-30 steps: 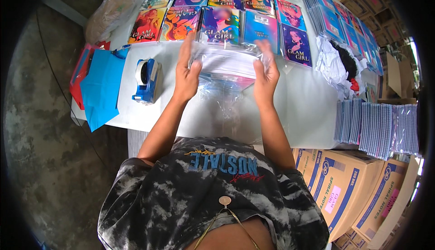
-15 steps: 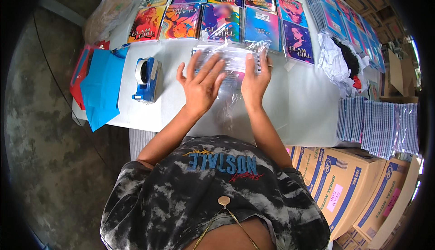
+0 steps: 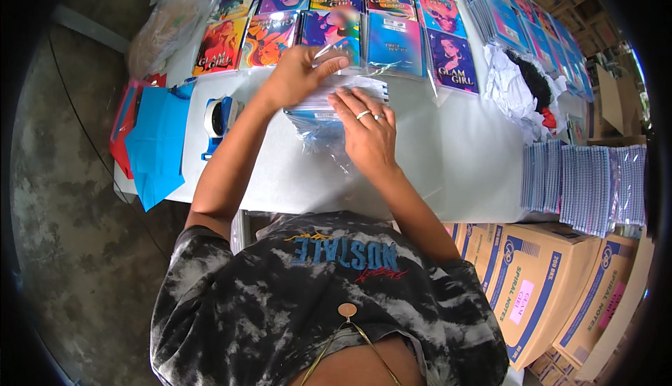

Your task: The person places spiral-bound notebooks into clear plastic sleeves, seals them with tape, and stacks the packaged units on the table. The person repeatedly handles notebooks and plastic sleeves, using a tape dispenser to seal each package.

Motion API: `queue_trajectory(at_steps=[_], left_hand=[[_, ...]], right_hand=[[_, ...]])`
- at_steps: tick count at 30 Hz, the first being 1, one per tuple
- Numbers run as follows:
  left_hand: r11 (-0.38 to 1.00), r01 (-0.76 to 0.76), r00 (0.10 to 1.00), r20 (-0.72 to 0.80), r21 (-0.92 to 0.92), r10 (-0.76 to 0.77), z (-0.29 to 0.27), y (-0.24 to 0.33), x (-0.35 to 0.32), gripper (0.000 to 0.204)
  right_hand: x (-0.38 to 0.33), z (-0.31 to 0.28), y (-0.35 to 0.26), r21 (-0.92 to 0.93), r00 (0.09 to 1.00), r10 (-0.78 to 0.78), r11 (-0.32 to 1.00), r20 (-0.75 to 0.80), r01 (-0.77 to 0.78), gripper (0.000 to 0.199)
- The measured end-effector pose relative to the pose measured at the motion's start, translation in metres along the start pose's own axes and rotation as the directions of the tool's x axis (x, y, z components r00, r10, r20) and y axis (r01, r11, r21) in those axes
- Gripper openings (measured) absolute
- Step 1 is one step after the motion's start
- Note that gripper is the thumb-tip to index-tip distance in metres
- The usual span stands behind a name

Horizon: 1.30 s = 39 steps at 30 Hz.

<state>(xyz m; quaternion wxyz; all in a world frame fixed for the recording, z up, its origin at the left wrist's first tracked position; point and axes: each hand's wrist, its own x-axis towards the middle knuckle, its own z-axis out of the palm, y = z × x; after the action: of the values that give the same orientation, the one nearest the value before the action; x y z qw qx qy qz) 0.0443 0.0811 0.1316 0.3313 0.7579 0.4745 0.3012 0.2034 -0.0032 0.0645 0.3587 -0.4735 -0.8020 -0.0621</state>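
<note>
A bundle of spiral notebooks in a clear plastic bag lies on the table in front of me. At its far edge my left hand is closed on the plastic, thumb pointing right; some of its fingers are hidden. My right hand, with rings on it, rests flat on the bundle's right part, fingers stretched out and close together. White page edges and a spiral binding show between the hands. Loose plastic hangs from the bundle's near side.
Rows of colourful notebooks lie beyond the bundle. A blue tape dispenser stands left, by blue sheets. Crumpled white paper, notebook stacks and cardboard boxes are on the right.
My left hand has moved up and left to the bundle's far edge. My right hand has come down and left, from gripping the right end to lying flat on the bundle.
</note>
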Motion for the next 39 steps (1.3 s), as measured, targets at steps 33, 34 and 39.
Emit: queue_trajectory(at_steps=[33,34,39], left_hand=[[0.586,0.791,0.482,-0.771,0.177,-0.417,-0.069,-0.191,-0.262,0.027],[0.645,0.762,0.38,-0.844,0.054,-0.378,-0.079,-0.161,-0.222,0.029],[0.648,0.102,0.855,-0.267,-0.754,-0.445,0.015,0.009,-0.117,0.036]], right_hand=[[-0.006,0.024,0.009,0.185,0.95,-0.03,0.979,-0.311,0.091,0.015],[-0.007,0.022,0.01,0.185,0.952,-0.019,0.98,-0.307,0.079,0.015],[-0.005,0.02,0.007,0.204,0.958,-0.012,0.976,-0.286,0.074,0.015]])
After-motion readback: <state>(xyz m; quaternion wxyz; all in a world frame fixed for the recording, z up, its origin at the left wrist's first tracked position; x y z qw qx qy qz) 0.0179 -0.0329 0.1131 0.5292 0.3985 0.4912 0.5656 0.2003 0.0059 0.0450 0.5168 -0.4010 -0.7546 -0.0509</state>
